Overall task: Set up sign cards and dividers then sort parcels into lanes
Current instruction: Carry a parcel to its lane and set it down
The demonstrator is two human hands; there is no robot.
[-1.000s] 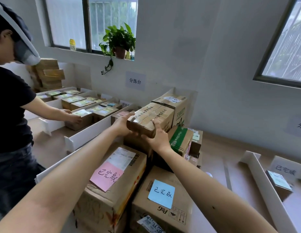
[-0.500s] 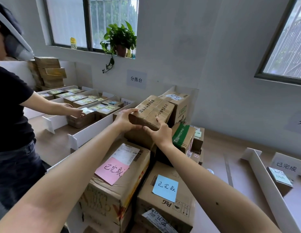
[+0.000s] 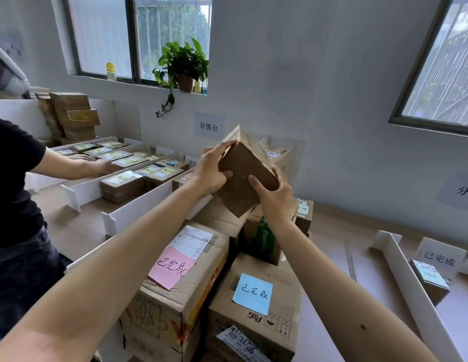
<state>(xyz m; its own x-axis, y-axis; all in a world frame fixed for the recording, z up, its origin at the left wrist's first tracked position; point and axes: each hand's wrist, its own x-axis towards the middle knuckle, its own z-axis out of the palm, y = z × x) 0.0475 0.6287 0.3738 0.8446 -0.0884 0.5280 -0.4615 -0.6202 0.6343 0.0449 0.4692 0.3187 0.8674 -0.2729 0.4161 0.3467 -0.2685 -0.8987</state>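
Note:
I hold a plain brown cardboard parcel (image 3: 243,173) tilted up above the stack of boxes in the middle. My left hand (image 3: 210,169) grips its left edge, fingers over the top. My right hand (image 3: 273,193) grips its lower right side. Below sit a large box with a pink note (image 3: 171,267) and a box with a blue note (image 3: 252,293). A green-taped box (image 3: 263,239) stands behind them. White dividers (image 3: 138,210) mark lanes on the left, and another divider (image 3: 408,280) lies at the right beside a white sign card (image 3: 439,257).
Another person (image 3: 16,194) stands at the left, hands on labelled parcels (image 3: 128,160) in the far lanes. Stacked boxes (image 3: 71,116) rise at the back left. A potted plant (image 3: 184,66) sits on the windowsill. A small parcel (image 3: 429,279) lies in the right lane.
Both hands have lifted the brown parcel off the stack and tipped it upward, its underside now facing me. The other person's hands have shifted further along the far lanes.

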